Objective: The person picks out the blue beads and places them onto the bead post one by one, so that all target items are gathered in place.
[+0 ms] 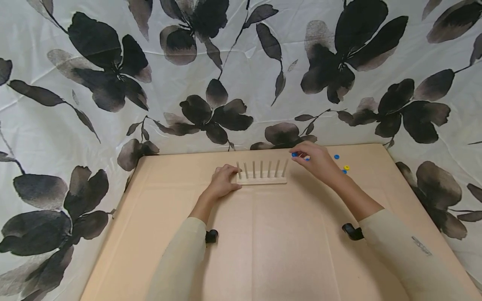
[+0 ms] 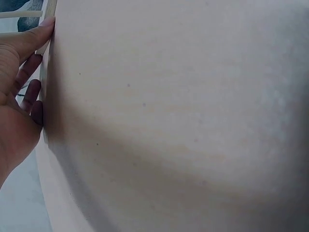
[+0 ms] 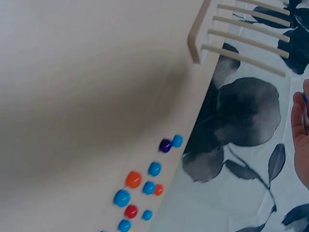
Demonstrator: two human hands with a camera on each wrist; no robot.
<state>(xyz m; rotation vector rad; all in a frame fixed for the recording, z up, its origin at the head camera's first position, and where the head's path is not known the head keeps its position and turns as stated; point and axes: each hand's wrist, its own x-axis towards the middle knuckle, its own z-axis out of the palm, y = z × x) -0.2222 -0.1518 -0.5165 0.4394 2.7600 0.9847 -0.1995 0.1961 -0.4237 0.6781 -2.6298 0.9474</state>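
Observation:
A pale wooden peg rack (image 1: 261, 180) with several upright pegs stands near the back of the board. My left hand (image 1: 222, 180) grips its left end; in the left wrist view the thumb lies on the near edge of its base (image 2: 48, 19), fingers behind. Just right of the last peg, my right hand (image 1: 316, 161) pinches a blue bead (image 1: 294, 154) between thumb and fingertips, above the board. At the right edge of the right wrist view, only part of that hand (image 3: 301, 140) shows. Another blue bead (image 1: 307, 159) appears just behind the hand in the head view.
Loose beads lie right of the rack, among them a purple bead (image 3: 165, 145), an orange bead (image 3: 133, 179), a red bead (image 3: 131, 211) and several blue ones. A yellow bead (image 1: 346, 167) lies beyond my right wrist. Flowered cloth (image 1: 226, 83) hangs behind the board's back edge.

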